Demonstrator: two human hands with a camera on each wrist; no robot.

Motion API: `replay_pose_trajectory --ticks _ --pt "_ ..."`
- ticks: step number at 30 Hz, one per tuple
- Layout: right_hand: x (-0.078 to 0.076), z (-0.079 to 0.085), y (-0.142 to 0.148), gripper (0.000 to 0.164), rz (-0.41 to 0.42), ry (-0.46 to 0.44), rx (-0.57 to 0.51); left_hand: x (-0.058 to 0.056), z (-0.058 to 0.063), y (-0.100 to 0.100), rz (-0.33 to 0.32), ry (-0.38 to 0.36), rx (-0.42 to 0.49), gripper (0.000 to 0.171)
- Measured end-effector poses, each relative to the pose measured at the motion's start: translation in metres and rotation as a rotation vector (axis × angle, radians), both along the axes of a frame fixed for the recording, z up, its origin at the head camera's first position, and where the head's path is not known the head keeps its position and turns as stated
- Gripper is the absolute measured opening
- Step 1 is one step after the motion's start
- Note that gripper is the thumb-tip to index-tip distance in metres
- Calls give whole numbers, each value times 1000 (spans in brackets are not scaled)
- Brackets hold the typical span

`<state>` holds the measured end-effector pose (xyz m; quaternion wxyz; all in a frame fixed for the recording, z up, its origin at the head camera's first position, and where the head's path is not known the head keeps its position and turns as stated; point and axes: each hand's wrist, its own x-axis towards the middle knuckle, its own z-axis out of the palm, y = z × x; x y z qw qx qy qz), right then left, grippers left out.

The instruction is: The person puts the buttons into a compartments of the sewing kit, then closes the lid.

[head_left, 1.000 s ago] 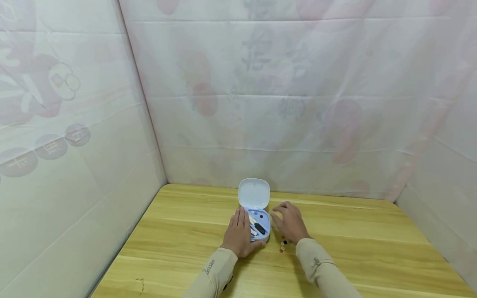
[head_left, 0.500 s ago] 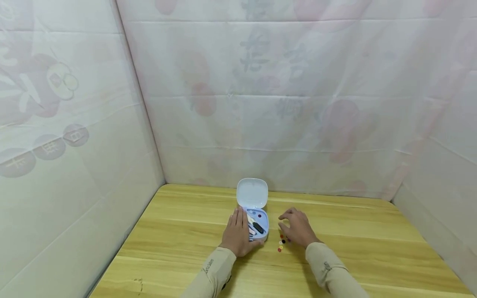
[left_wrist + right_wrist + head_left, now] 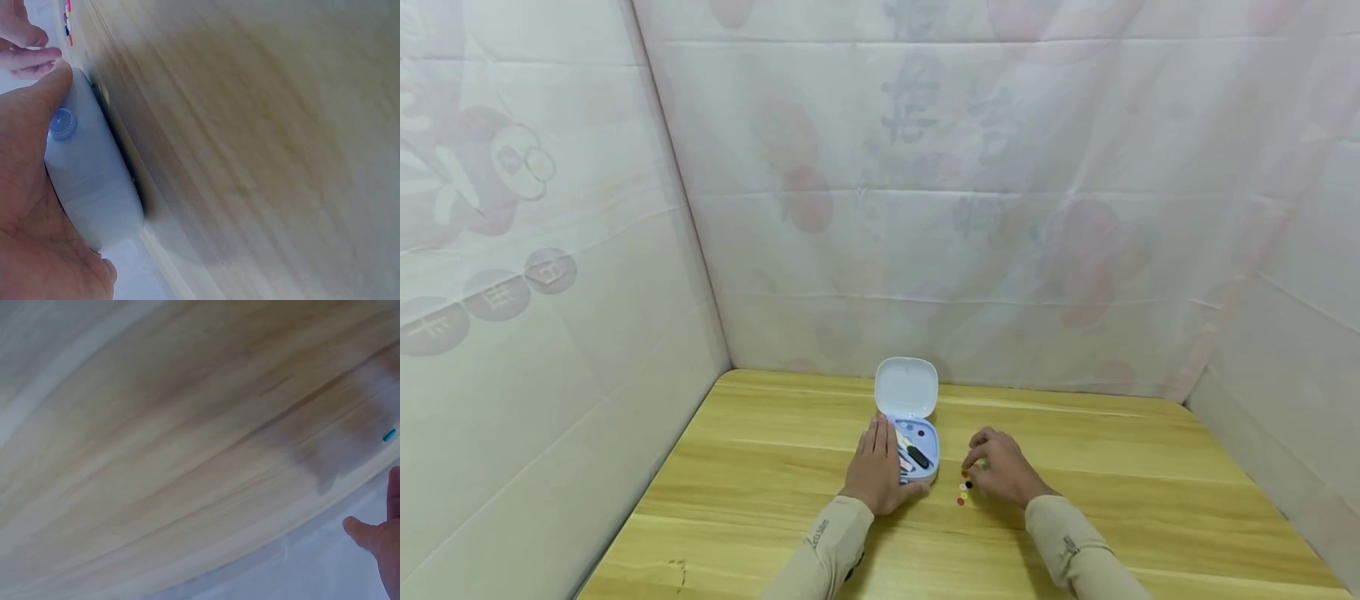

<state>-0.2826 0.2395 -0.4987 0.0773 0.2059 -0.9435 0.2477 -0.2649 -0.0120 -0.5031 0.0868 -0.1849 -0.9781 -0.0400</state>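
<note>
A small light-blue sewing box [image 3: 934, 475] stands with its white lid [image 3: 906, 386] raised. My left hand [image 3: 872, 475] holds it from the left, thumb along the front edge, fingers along the left side. Inside lie a black-handled tool [image 3: 917, 457], a dark red button [image 3: 921, 433] and pale round pieces. My right hand [image 3: 1003, 472] hovers just right of the loose buttons, its fingers bent and apart from the thumb. A black button [image 3: 968, 484], a white one [image 3: 962, 487] and a red one [image 3: 960, 502] lie near it. In the right wrist view a teal button [image 3: 389, 435] shows.
Everything rests on a wood-grain table [image 3: 760, 467]. Pale printed cloth [image 3: 880, 250] stands behind the table and on both sides. A dark mark [image 3: 677, 575] lies at the front left of the tabletop.
My right hand has moved from beside the box, right and back toward me, down over the buttons. The left hand stays on the box.
</note>
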Motion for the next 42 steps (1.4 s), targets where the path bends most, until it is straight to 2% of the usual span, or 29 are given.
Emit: replay_pose_trajectory --ticks 3,8,16,20,28,31,36,42 --pt "1 -2 2 21 21 6 10 -1 -1 0 -1 0 -8 114" --pt "-2 -6 4 16 15 63 49 -3 -3 0 1 5 9 115" --pt "0 -9 6 15 -69 51 83 -3 -5 1 4 -1 26 115" --pt "0 -8 5 10 -114 49 98 -4 -7 1 9 -15 6 115" --pt "2 -8 6 12 -149 71 135 -5 -11 2 10 -10 33 117" --pt "1 -8 6 13 -155 81 126 -5 -12 0 12 -8 32 118" --pt "-2 -8 6 13 -194 35 101 -6 -13 -1 13 6 27 117" --pt "-7 -13 4 6 -245 39 107 -6 -12 -2 22 -8 41 117"
